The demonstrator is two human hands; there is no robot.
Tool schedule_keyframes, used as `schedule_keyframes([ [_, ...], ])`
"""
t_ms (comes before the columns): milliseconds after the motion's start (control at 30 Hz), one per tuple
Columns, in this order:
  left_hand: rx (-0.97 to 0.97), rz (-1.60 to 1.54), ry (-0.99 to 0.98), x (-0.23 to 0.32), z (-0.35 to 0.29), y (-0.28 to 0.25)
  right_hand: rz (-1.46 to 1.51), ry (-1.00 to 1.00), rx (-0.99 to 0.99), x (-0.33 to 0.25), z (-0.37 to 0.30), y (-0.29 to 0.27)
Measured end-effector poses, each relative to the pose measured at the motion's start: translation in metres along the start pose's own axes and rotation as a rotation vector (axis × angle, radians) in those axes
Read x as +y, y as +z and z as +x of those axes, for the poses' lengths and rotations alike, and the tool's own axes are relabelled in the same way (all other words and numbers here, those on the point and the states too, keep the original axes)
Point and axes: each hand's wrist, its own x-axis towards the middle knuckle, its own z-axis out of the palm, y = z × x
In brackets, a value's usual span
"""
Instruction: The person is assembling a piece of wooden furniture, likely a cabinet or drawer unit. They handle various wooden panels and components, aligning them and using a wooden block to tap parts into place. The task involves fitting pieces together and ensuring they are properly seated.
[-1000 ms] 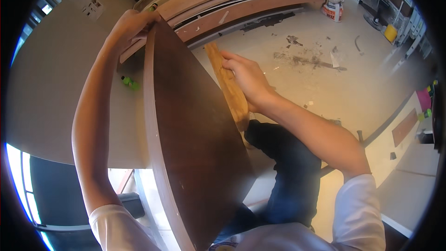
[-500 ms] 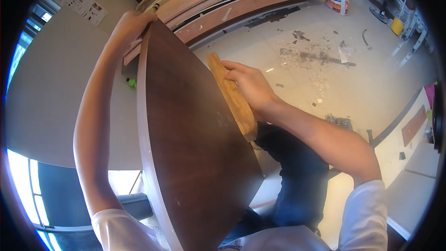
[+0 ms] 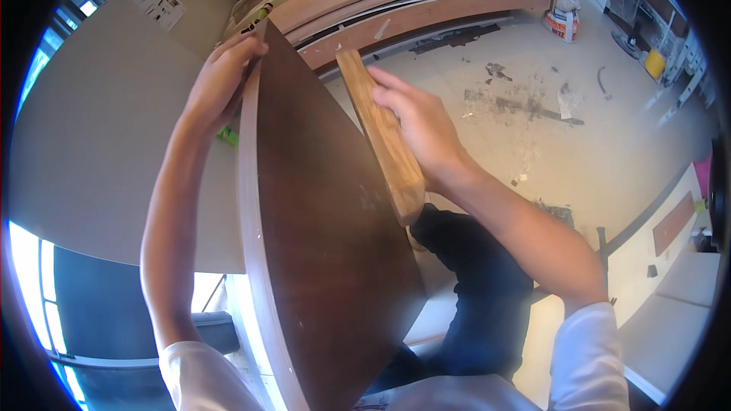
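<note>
The left hand curls around the far corner of the brown board, its fingers closed on the edge. At the board's right side, the right hand has its fingers clamped on a wooden block. The block lies between these fingers and the board; whether it touches the board, I cannot tell.

We see a pale floor littered with dark debris ahead. At our far left, window panes glare white.
</note>
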Motion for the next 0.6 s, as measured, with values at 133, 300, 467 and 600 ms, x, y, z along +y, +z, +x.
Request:
schedule_keyframes([
  [133,0.149,-0.009,0.061,-0.066,0.061,0.015,-0.038,-0.171,-0.088,-0.008,0.033,0.028],
  [300,0.195,-0.703,0.152,-0.098,0.082,0.061,-0.04,-0.178,-0.156,-0.019,0.067,0.073],
  [467,0.352,-0.643,0.227,-0.07,0.055,0.077,-0.087,-0.158,-0.182,-0.016,0.097,0.083],
  [600,0.381,-0.864,0.181,-0.076,0.056,0.069,-0.115,-0.164,-0.105,-0.022,0.1,0.103],
])
